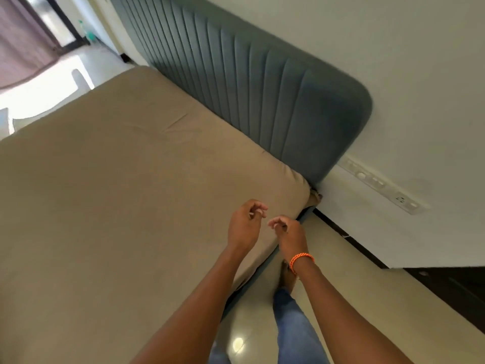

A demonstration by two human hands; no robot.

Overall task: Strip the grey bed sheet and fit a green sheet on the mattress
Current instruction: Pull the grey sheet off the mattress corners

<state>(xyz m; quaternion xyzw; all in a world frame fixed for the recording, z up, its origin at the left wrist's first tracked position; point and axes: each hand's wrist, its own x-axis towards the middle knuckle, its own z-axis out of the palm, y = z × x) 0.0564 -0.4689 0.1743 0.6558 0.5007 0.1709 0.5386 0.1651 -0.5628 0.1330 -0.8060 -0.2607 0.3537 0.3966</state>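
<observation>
— Hovering over the near corner of the mattress (126, 195), both of them: left hand (242, 227) above the sheet's edge, right hand (290, 231) just past it, over the floor (349, 282). Fingers loosely curled on each, fingertips close together yet apart, pinching nothing.

— And touching the sheet?

— Cannot tell for sure; seems held in the air just above it. Wearing an orange braided band (301, 261) on the right wrist.

— Where lies the grey bed sheet (78, 253)?

— Stretched over the whole mattress, looking grey-brown here, mostly smooth, with a few creases near the headboard (262, 88). Pulled tight round the corner beside the hands, where it bunches a little against the headboard's end.

— And around the bed?

— Padded blue-grey headboard with upright ribs, set against a pale wall. White switch and socket panel (380, 185) on that wall, just beyond the headboard's rounded end. Glossy pale floor at the bedside, with a bare foot (287, 277) and a leg in blue jeans (294, 324) standing close to the bed frame. Bright doorway and a purplish curtain (23, 40) far off past the mattress, blurred.
</observation>
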